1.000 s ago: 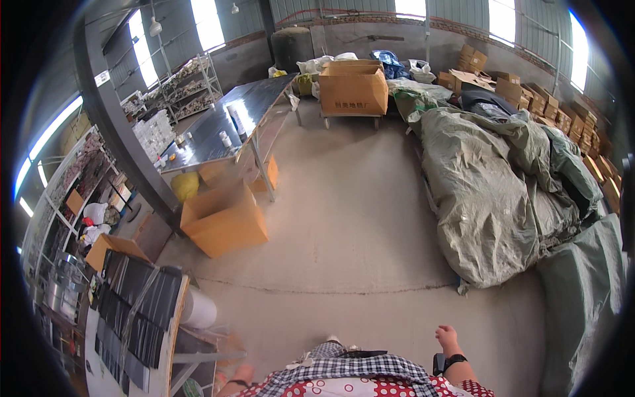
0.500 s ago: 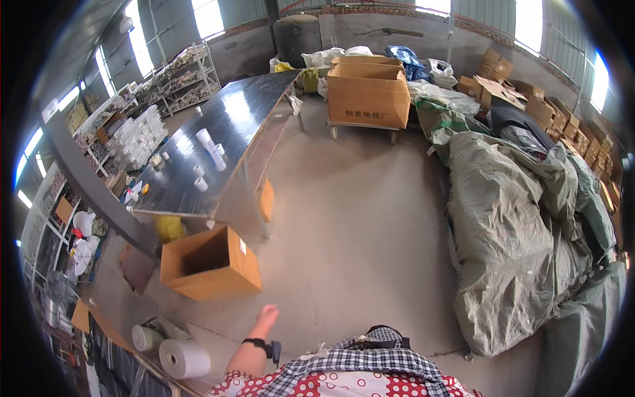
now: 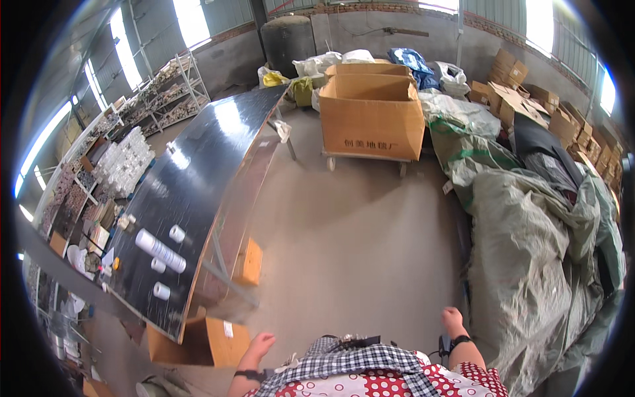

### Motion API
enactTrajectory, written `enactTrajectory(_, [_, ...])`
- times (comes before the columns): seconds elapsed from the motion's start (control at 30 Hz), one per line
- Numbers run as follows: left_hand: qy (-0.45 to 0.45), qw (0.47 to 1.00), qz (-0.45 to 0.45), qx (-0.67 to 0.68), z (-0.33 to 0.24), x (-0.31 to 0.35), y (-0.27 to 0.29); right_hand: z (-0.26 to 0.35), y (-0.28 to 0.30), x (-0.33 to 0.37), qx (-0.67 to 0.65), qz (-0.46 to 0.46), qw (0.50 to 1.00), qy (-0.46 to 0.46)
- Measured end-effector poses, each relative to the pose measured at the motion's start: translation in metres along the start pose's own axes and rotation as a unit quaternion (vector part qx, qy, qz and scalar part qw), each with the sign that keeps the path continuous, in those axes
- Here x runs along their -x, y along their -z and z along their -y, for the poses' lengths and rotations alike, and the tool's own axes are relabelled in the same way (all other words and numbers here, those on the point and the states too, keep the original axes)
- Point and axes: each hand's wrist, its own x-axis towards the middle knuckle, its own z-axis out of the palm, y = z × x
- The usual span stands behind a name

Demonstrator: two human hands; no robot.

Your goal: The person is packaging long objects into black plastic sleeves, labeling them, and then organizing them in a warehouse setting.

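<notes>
My left hand [image 3: 262, 344] hangs low in front of me with its fingers curled in, and nothing shows in it. It is close to an open cardboard box [image 3: 228, 343] on the floor, but apart from it. Off to the right, my right hand [image 3: 454, 319] is also loosely closed, with no object visible in it. Beside it lies a large heap under a grey-green woven sheet [image 3: 516, 264]. Dark bands circle both wrists.
A long black table [image 3: 198, 159] runs along the left, bearing white rolls [image 3: 160, 250]. Ahead, a big cardboard carton [image 3: 372, 122] rests on a wheeled cart [image 3: 367, 157]. Stacked boxes [image 3: 509, 69] fill the far right; shelving [image 3: 173, 99] lines the far left.
I have moved forward: the table and the big carton look nearer, and the floor box has slid toward the lower edge. My right hand has come into view.
</notes>
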Motion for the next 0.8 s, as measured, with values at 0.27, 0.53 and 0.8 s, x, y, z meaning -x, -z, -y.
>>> enactTrajectory(0.27, [0.146, 0.974, -0.008, 0.173, -0.023, -0.237, 0.111, 0.247, -0.171, -0.098, 0.216, 0.113, 0.958, 0.149])
enactTrajectory(0.53, [-0.234, 0.968, -0.001, 0.092, -0.420, -0.509, 0.084, 0.213, -0.181, -0.178, 0.383, 0.151, 0.896, -0.164])
enactTrajectory(0.8, [-0.346, 0.921, 0.174, -0.035, -0.668, -0.660, 0.050, 0.391, -0.335, -0.352, 0.436, -0.112, 0.885, -0.117])
